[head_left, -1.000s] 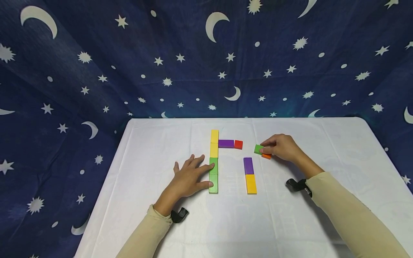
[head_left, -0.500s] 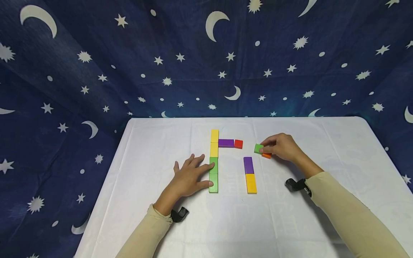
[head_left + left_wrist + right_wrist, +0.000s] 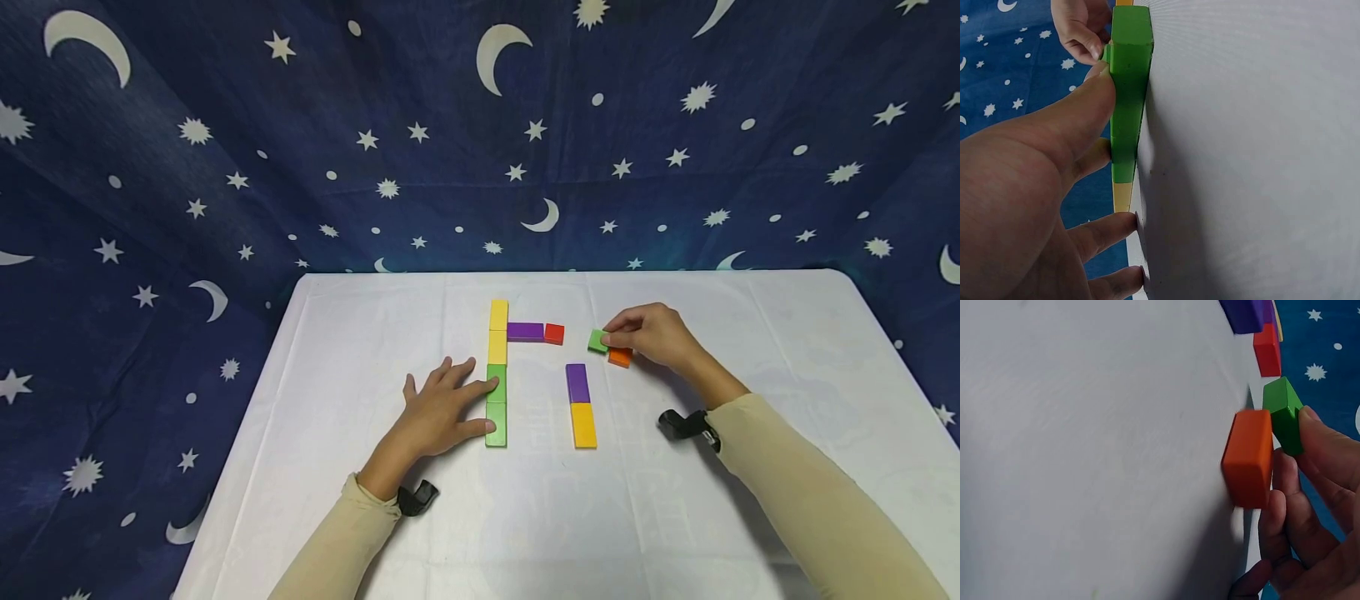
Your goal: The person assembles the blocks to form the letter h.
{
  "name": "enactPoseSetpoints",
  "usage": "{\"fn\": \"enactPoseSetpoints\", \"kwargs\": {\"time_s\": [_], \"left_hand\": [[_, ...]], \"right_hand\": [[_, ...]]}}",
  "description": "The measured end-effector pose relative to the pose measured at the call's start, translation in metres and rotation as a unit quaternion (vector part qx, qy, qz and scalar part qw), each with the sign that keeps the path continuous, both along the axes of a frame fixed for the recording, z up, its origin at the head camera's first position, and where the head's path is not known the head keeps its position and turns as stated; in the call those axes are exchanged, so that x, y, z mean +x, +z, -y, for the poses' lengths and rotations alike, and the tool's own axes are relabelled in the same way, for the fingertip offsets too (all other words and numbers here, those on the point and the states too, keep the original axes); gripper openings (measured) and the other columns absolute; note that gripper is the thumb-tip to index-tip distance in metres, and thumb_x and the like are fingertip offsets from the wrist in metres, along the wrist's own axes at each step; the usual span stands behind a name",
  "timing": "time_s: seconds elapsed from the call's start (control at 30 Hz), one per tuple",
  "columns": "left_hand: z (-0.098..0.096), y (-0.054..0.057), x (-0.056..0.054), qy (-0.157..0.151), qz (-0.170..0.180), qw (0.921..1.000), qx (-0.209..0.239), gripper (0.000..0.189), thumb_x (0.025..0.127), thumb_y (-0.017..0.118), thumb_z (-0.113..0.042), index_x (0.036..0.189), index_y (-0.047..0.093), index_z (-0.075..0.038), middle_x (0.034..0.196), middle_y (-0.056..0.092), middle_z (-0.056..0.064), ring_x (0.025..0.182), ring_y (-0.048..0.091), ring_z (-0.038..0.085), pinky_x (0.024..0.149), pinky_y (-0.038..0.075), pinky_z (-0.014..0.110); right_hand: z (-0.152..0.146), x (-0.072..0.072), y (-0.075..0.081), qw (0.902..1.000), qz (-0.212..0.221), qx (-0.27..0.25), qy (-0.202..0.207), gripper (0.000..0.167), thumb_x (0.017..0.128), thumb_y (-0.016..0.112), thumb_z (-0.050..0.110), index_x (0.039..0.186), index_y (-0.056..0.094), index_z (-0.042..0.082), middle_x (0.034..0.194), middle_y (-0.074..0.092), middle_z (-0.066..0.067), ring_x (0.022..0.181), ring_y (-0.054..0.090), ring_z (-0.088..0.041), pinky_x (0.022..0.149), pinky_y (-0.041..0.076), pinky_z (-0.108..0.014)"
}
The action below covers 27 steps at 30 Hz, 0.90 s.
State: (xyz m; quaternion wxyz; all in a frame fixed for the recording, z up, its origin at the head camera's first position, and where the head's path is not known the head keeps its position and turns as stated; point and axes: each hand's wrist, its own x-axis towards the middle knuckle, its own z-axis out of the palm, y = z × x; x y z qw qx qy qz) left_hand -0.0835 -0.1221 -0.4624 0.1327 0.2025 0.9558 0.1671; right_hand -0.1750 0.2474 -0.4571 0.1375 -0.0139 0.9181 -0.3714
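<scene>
A column of two yellow blocks [image 3: 498, 333] above two green blocks [image 3: 497, 423] stands left of the table's middle. My left hand [image 3: 438, 417] is spread beside it, thumb and index fingertip resting on the green blocks. Between right thumb and fingers, my right hand [image 3: 648, 336] pinches a small green block [image 3: 597, 341], which looks tilted in the right wrist view. Just below that hand lies an orange block [image 3: 1249, 459], apart from the green one. A purple block [image 3: 526, 332] runs right from the yellow blocks, with a red block [image 3: 554, 334] at its end.
Nearer the front, a second purple block [image 3: 577, 383] lies end to end with an orange-yellow block [image 3: 583, 426]. All rest on a white-covered table [image 3: 525, 533]. A dark blue cloth [image 3: 420, 100] with moons and stars hangs behind it and along the left.
My right hand has shifted slightly up and left with the small green block, away from the orange block, which now shows more. The left hand stays on the green blocks.
</scene>
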Motion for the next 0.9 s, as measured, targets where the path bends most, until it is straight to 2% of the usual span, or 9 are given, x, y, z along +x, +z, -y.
{"fn": "enactPoseSetpoints", "kwargs": {"time_s": [0.27,0.57,0.9], "left_hand": [[0.0,0.001,0.0,-0.001,0.004,1.0,0.001,0.066,0.089,0.068,-0.064,0.15,0.049,-0.045,0.167,0.032,0.001,0.157,0.022,0.037,0.109,0.012,0.084],[0.001,0.0,0.0,0.0,0.004,1.0,0.0,0.066,0.089,0.068,-0.064,0.15,0.049,-0.045,0.167,0.032,0.001,0.157,0.022,0.036,0.109,0.012,0.084],[0.001,0.001,0.0,0.001,0.003,1.0,-0.001,0.066,0.089,0.068,-0.064,0.149,0.049,-0.046,0.167,0.033,0.001,0.157,0.023,0.037,0.109,0.012,0.084]], "right_hand": [[0.013,-0.003,0.002,0.9998,0.005,-0.018,0.0,0.024,0.089,0.081,0.028,0.106,0.08,0.011,0.087,0.075,-0.004,0.082,0.057,-0.024,0.065,0.047,-0.026],[0.03,-0.006,0.004,0.9998,0.009,-0.006,-0.02,0.022,0.089,0.081,0.027,0.103,0.081,0.01,0.1,0.076,-0.01,0.088,0.056,-0.025,0.072,0.045,-0.031],[0.04,-0.007,0.001,0.9997,-0.009,0.013,-0.019,0.02,0.087,0.082,0.027,0.1,0.082,0.011,0.09,0.076,-0.007,0.085,0.054,-0.024,0.07,0.042,-0.032]]}}
